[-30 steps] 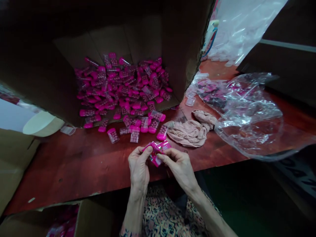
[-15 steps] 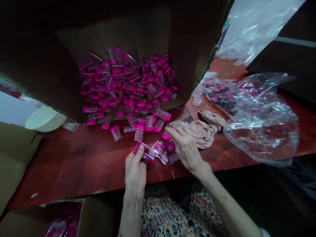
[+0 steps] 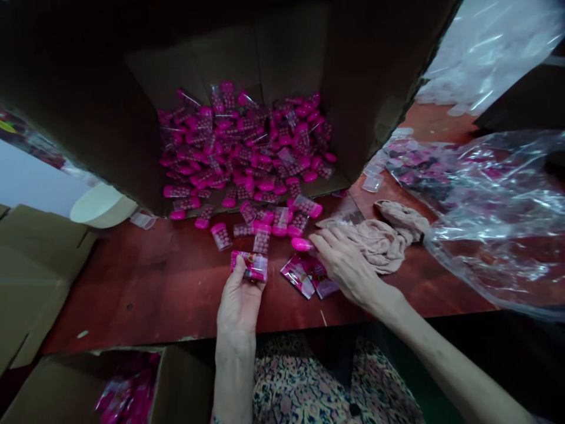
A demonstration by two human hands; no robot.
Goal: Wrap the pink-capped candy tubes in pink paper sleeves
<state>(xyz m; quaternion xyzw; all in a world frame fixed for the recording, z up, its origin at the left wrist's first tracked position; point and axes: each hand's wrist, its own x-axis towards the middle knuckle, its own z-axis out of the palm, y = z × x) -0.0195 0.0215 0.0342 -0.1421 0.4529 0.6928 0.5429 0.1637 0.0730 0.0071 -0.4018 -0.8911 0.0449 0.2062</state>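
Note:
My left hand [image 3: 241, 300] pinches a small pink printed packet [image 3: 256, 268] between thumb and fingers, above the red tabletop [image 3: 176, 294]. My right hand [image 3: 342, 262] is closed at the fingertips around a small clear bottle, whose pink cap [image 3: 301, 244] sticks out to the left; its body is mostly hidden by the fingers. Two more pink packets [image 3: 299, 277] lie on the table, one partly under my right hand. Several pink-capped bottles filled with small pink balls [image 3: 261, 238] lie just beyond my hands.
A cardboard box on its side [image 3: 379, 112] spills more such bottles. A crumpled beige cloth [image 3: 379, 244] lies right of my right hand, then a clear plastic bag [image 3: 507, 247]. A pale bowl [image 3: 101, 206] stands left. Below, an open carton [image 3: 161, 383] holds pink packets.
The view has shifted, so the scene sits farther right. My left hand has drawn its packet left, away from the two on the table. The bottle in my right hand has moved slightly left.

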